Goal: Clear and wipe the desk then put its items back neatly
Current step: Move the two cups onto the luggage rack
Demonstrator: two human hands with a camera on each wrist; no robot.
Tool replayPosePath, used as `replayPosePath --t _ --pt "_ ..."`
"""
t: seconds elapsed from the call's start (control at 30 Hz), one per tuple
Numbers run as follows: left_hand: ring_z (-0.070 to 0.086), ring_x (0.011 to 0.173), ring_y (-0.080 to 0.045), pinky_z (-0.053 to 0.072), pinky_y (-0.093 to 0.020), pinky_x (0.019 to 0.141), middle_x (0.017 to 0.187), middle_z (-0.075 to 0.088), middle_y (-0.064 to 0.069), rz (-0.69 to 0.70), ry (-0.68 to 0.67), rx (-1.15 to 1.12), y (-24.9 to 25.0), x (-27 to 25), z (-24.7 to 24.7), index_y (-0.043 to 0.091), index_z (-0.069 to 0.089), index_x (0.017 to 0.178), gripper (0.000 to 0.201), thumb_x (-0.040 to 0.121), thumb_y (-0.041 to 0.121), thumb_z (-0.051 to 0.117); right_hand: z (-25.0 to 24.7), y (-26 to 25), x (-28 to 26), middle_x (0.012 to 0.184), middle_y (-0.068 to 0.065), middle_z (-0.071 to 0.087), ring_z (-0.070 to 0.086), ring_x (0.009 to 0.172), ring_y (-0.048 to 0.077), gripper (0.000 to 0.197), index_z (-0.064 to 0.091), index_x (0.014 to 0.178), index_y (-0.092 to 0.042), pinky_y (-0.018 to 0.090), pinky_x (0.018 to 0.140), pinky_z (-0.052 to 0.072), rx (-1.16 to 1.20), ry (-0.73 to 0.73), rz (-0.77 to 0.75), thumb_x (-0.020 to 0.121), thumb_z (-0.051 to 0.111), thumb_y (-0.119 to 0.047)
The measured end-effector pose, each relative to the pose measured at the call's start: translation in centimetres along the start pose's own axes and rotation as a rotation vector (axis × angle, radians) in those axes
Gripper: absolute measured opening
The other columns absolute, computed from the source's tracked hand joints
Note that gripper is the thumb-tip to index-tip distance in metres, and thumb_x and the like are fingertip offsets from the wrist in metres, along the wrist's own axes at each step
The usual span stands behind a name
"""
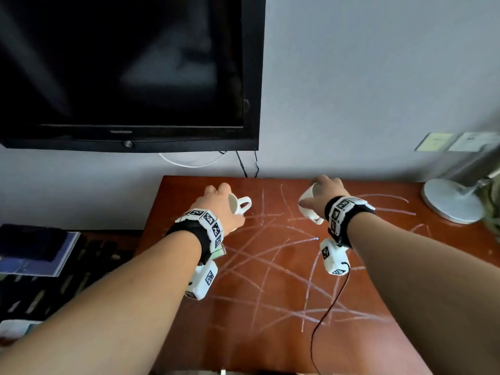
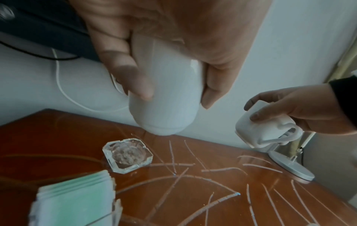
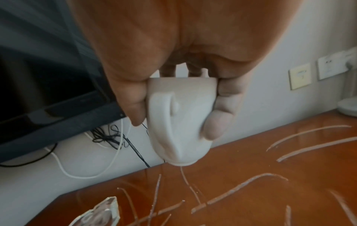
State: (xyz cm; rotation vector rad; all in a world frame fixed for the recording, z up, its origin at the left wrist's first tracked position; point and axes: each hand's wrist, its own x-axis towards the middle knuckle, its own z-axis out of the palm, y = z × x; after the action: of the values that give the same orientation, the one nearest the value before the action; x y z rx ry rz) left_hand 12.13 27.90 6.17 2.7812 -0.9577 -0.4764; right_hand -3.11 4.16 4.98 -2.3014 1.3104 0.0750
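My left hand [image 1: 219, 204] grips a white mug [image 1: 239, 203] from above, lifted over the back left of the reddish wooden desk [image 1: 284, 280]; in the left wrist view the mug [image 2: 166, 97] hangs above the desk between thumb and fingers. My right hand [image 1: 324, 196] grips a second white mug [image 1: 308, 205], tilted, over the back middle of the desk; its handle [image 3: 164, 119] faces the right wrist camera. A clear glass ashtray [image 2: 128, 155] and a stack of pale green cards in a clear holder [image 2: 75, 200] sit on the desk's left side. Whitish streaks [image 1: 270, 255] cross the desktop.
A black television [image 1: 127, 71] hangs on the wall behind the desk, with cables [image 1: 249, 163] dangling below it. A white lamp base [image 1: 451, 201] stands at the desk's back right corner. Wall sockets [image 1: 457, 142] are on the right. A dark lower surface with books [image 1: 38, 250] lies left.
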Motion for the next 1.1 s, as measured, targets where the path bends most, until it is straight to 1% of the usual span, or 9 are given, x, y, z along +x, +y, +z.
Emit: replayPosePath --t 0.3,0.43,0.53,0.67,0.8,0.9,0.97,1.03,1.1 --pt "0.058 0.085 -0.024 0.049 -0.035 0.071 0.111 0.043 -0.001 0.13 0.082 -0.005 -9.9 -11.9 -4.9 0.03 0.04 0.114 0.057 0.073 0.052 0.074 -0.3 -4.5 -17.1 0.135 0.009 0.045 0.059 0.111 0.038 0.071 0.053 0.132 -0.033 0.047 0.095 0.054 -0.007 0.147 0.012 0.07 0.085 -0.041" --pt "0.057 0.087 -0.025 0.049 -0.035 0.073 0.113 0.045 0.0 0.126 0.123 -0.004 -13.9 -15.7 -7.7 0.031 0.04 0.114 0.059 0.073 0.054 0.076 -0.3 -7.1 -22.3 0.133 0.007 0.047 0.06 0.108 0.036 0.07 0.053 0.133 -0.038 0.044 0.094 0.055 -0.007 0.164 -0.026 0.07 0.084 -0.042" --pt "0.056 0.09 -0.024 0.049 -0.034 0.074 0.114 0.046 0.0 0.103 0.166 -0.04 -16.9 -18.1 -9.2 0.029 0.042 0.118 0.062 0.074 0.053 0.078 -0.1 -9.5 -24.8 0.132 0.006 0.047 0.059 0.102 0.034 0.066 0.053 0.133 -0.038 0.042 0.084 0.056 -0.002 0.163 -0.08 0.074 0.082 -0.041" --pt "0.057 0.084 -0.021 0.047 -0.031 0.065 0.113 0.047 0.0 0.013 0.203 -0.091 -21.5 -22.3 -9.6 0.029 0.045 0.117 0.062 0.071 0.051 0.079 2.0 -12.8 -27.5 0.135 0.009 0.046 0.058 0.098 0.033 0.07 0.051 0.138 -0.034 0.038 0.082 0.054 -0.003 0.123 -0.163 0.076 0.082 -0.041" --pt "0.058 0.091 -0.026 0.053 -0.036 0.08 0.111 0.052 -0.001 -0.124 0.121 -0.027 -27.8 -27.3 -7.8 0.031 0.045 0.11 0.063 0.062 0.058 0.074 7.1 -14.6 -30.5 0.137 0.008 0.044 0.06 0.103 0.032 0.073 0.051 0.139 -0.036 0.042 0.086 0.059 0.04 -0.008 -0.219 0.074 0.084 -0.042" --pt "0.055 0.09 -0.026 0.046 -0.032 0.078 0.111 0.046 -0.001 -0.255 0.078 -0.025 -33.0 -31.4 -5.8 0.028 0.042 0.113 0.062 0.067 0.053 0.076 11.7 -15.8 -32.9 0.134 0.008 0.045 0.059 0.106 0.033 0.073 0.051 0.139 -0.036 0.041 0.09 0.056 0.005 -0.087 -0.227 0.075 0.084 -0.042" --pt "0.056 0.087 -0.025 0.045 -0.031 0.073 0.111 0.051 -0.004 -0.303 0.043 -0.024 -36.4 -34.0 -4.9 0.028 0.039 0.108 0.061 0.067 0.053 0.077 14.3 -16.6 -35.0 0.136 0.008 0.045 0.059 0.106 0.032 0.076 0.05 0.142 -0.034 0.041 0.088 0.055 -0.02 -0.13 -0.219 0.075 0.086 -0.043" --pt "0.058 0.086 -0.025 0.047 -0.032 0.073 0.11 0.056 -0.006 -0.319 0.054 -0.017 -39.9 -35.5 -5.1 0.027 0.039 0.103 0.059 0.064 0.054 0.075 16.5 -18.1 -36.7 0.137 0.009 0.044 0.058 0.101 0.03 0.081 0.048 0.144 -0.032 0.039 0.085 0.055 -0.033 -0.143 -0.237 0.074 0.086 -0.043" --pt "0.058 0.086 -0.026 0.047 -0.034 0.074 0.109 0.054 -0.005 -0.349 0.09 -0.026 -43.2 -36.3 -6.5 0.025 0.042 0.106 0.056 0.067 0.051 0.074 18.2 -20.4 -38.1 0.133 0.009 0.045 0.059 0.101 0.03 0.083 0.047 0.145 -0.032 0.042 0.089 0.057 -0.036 -0.145 -0.261 0.073 0.085 -0.044"
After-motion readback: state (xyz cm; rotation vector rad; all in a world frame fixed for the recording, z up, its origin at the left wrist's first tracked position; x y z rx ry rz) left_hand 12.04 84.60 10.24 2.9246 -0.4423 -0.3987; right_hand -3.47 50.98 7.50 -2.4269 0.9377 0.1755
